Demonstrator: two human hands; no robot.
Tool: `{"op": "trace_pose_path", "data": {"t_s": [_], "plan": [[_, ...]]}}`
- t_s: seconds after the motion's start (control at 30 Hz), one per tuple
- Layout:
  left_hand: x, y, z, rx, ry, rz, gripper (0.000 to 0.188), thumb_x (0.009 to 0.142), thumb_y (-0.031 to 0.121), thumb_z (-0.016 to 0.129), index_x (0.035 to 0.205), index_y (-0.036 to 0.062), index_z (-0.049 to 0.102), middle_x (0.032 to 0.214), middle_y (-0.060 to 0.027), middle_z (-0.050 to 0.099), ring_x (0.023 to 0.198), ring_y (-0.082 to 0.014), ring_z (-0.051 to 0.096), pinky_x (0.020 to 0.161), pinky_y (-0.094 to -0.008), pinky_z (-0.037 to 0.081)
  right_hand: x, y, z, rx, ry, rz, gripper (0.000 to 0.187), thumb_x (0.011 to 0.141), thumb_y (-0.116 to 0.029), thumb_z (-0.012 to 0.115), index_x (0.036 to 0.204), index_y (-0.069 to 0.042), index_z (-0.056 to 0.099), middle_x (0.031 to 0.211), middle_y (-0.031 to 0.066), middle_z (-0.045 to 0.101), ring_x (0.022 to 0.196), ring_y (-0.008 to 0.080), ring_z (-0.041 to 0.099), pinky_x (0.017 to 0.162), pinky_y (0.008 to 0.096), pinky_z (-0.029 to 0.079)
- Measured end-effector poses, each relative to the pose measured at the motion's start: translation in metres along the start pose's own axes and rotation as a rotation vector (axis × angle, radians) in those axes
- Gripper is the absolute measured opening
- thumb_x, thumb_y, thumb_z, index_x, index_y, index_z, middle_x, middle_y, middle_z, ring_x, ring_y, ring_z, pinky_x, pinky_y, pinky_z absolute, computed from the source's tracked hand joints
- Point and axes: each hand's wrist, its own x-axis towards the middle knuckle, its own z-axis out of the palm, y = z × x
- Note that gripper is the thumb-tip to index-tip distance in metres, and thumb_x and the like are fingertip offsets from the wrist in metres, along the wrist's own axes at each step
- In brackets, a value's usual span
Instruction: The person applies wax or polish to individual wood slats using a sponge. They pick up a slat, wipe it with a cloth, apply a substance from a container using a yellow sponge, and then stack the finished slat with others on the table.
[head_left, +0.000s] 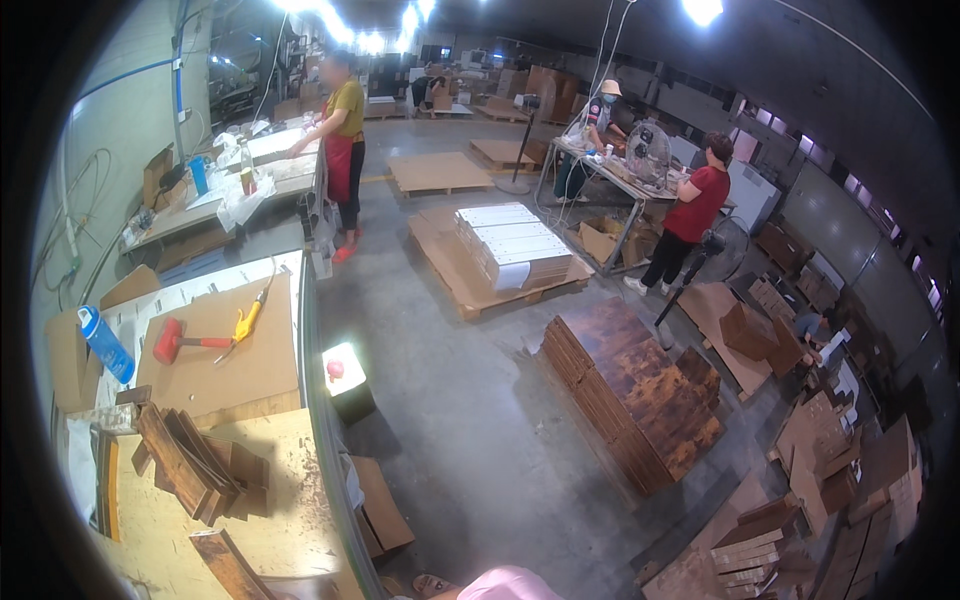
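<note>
Neither of my hands shows in the head view. At the lower edge there is only a patch of pink clothing [508, 584] and, beside it, what may be part of a foot [433, 583]. To the left stands a workbench with a pale wooden top [300, 480]. A leaning bunch of dark brown wooden strips [190, 460] lies on it, with one more brown board [230, 565] nearer to me. Farther up the bench, a red mallet [185, 342] and a yellow air blow gun [246, 320] rest on a cardboard sheet [210, 385]. A blue bottle [106, 345] lies at the left.
A stack of dark brown panels [630, 390] sits on the floor to the right. Beyond it, white panels [510, 235] lie on a pallet [450, 275]. Co-workers stand at a left table [200, 212] and a right table [615, 182]. A standing fan [715, 245] is nearby.
</note>
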Motion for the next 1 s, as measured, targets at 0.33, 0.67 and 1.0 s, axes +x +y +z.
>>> {"op": "trace_pose_path", "data": {"t_s": [0.33,0.67,1.0], "plan": [[0.0,-0.002,0.0,-0.036,-0.02,-0.041,0.074,0.085,0.011,0.075,0.147,-0.0009,0.036,0.145,-0.0198,0.045,0.128,-0.0314,0.048,0.104,-0.0448,0.044,-0.005,-0.008,-0.002,-0.091,-0.031,-0.021,0.029,0.092,-0.01,0.065,0.118,0.003,0.063,0.098,0.007,0.068,0.088,0.0132,0.065,0.078,0.0249,0.054],[-0.002,-0.031,-0.009,-0.075,-0.028,-0.085,0.076,0.085,0.01,0.076,0.147,-0.0004,0.035,0.144,-0.0195,0.045,0.127,-0.0315,0.048,0.103,-0.0449,0.045,-0.014,-0.011,0.001,-0.184,-0.009,-0.037,0.025,0.091,-0.012,0.065,0.113,0.001,0.066,0.094,0.003,0.067,0.08,0.0088,0.061,0.071,0.0234,0.051],[-0.006,-0.01,-0.004,-0.106,-0.065,0.037,0.065,0.091,0.019,0.069,0.145,-0.0004,0.039,0.143,-0.0202,0.046,0.126,-0.0328,0.048,0.103,-0.0464,0.044,-0.017,-0.006,0.012,-0.228,0.165,0.024,0.04,0.091,-0.02,0.069,0.119,0.006,0.058,0.106,0.0104,0.064,0.092,0.0165,0.061,0.078,0.031,0.052]]}}
